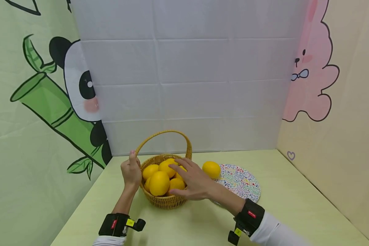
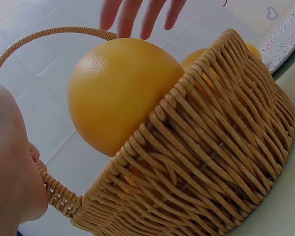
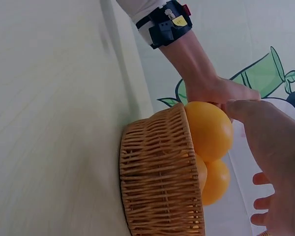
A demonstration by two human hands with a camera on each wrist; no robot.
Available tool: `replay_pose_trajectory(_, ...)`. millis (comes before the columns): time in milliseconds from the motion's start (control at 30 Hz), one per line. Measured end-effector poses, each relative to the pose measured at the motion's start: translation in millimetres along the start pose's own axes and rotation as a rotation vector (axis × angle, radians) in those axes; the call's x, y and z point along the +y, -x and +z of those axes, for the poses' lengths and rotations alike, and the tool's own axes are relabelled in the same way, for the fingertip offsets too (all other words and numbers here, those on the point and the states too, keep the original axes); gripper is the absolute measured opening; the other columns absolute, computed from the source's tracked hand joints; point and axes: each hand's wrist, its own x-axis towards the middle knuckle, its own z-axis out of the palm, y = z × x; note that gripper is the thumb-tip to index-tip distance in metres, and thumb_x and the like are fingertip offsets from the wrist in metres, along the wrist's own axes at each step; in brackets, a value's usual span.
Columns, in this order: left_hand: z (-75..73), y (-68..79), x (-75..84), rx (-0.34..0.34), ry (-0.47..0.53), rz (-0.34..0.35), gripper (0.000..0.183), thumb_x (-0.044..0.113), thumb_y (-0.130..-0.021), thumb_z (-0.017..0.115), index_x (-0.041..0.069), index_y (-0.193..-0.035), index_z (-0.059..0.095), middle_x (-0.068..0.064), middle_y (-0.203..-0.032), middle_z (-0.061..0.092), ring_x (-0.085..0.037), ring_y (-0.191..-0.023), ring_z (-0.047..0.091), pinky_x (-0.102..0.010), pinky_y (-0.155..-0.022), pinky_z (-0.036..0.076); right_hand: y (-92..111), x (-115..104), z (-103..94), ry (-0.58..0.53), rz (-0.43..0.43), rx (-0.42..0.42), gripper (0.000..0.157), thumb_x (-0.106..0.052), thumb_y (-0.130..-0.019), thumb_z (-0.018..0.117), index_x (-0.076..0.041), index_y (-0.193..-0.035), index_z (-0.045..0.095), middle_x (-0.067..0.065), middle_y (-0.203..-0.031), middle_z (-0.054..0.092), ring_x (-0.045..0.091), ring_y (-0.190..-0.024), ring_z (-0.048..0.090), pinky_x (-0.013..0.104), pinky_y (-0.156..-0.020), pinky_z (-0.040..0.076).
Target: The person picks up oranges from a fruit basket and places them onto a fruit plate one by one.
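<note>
A wicker basket (image 1: 166, 203) with an arched handle (image 1: 169, 131) holds several yellow-orange oranges (image 1: 159, 183). My left hand (image 1: 131, 172) grips the handle low on its left side, and part of that hand shows at the edge of the left wrist view. Over the basket's right side hovers my right hand (image 1: 193, 179), fingers spread and thumb apart, with nothing held. In the right wrist view, the right hand (image 3: 280, 162) is just beside the oranges (image 3: 209, 130). Its fingertips also appear above a large orange (image 2: 120, 93) in the left wrist view.
To the right of the basket lies a round plate (image 1: 241, 181) with a multicoloured pattern, partly behind my right forearm. A single orange (image 1: 211, 169) is at its back left edge; contact with the plate is unclear. Cloth walls border the pale table (image 1: 295, 205).
</note>
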Motion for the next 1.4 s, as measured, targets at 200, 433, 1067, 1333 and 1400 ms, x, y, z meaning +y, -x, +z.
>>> replay_pose_trajectory(200,-0.1,-2.7,-8.9,0.0,-0.012,-0.004,0.071,0.036,-0.112,0.039,-0.003,-0.054,0.045,0.014,-0.045,0.032,-0.007,-0.043,0.028,-0.024,-0.045,0.025,-16.6,-16.9,7.3,0.027,-0.075,0.038,0.082,-0.07,-0.092,0.057,-0.019,-0.155,0.043,0.013,-0.159,0.038,0.034,-0.146,0.028,0.058,-0.113,0.033)
replay_pose_trajectory(433,-0.8,-9.4,-26.1,0.005,-0.012,0.003,0.073,0.045,-0.11,0.041,0.001,-0.052,0.046,0.012,-0.043,0.033,-0.011,-0.042,0.029,-0.024,-0.042,0.025,-30.6,-29.5,13.9,0.045,-0.139,0.037,0.081,-0.065,-0.092,0.062,-0.02,-0.155,0.043,0.011,-0.158,0.038,0.029,-0.143,0.033,0.05,-0.115,0.034)
replay_pose_trajectory(1067,-3.3,-10.1,-24.2,-0.004,0.0,-0.003,0.071,0.043,-0.111,0.041,0.005,-0.051,0.046,0.013,-0.043,0.033,-0.008,-0.041,0.028,-0.021,-0.04,0.021,-43.1,-40.6,38.9,0.003,-0.147,0.009,0.071,-0.052,-0.093,0.069,-0.017,-0.151,0.047,0.011,-0.151,0.043,0.024,-0.13,0.042,0.038,-0.106,0.045)
replay_pose_trajectory(1333,-4.6,-9.8,-23.3,-0.009,-0.003,-0.012,0.073,0.044,-0.111,0.04,0.0,-0.053,0.046,0.013,-0.043,0.033,-0.009,-0.041,0.028,-0.021,-0.04,0.021,-44.1,-42.2,41.4,-0.024,-0.139,0.032,0.069,-0.047,-0.092,0.073,-0.016,-0.149,0.05,0.012,-0.15,0.045,0.025,-0.129,0.042,0.037,-0.102,0.048)
replay_pose_trajectory(1400,-4.7,-9.7,-23.1,-0.009,-0.005,-0.022,0.072,0.042,-0.111,0.04,0.001,-0.053,0.046,0.014,-0.043,0.033,-0.008,-0.041,0.028,-0.021,-0.04,0.021,-44.2,-42.3,42.1,-0.03,-0.136,0.036,0.069,-0.047,-0.092,0.073,-0.016,-0.149,0.05,0.012,-0.15,0.045,0.025,-0.129,0.042,0.037,-0.102,0.048)
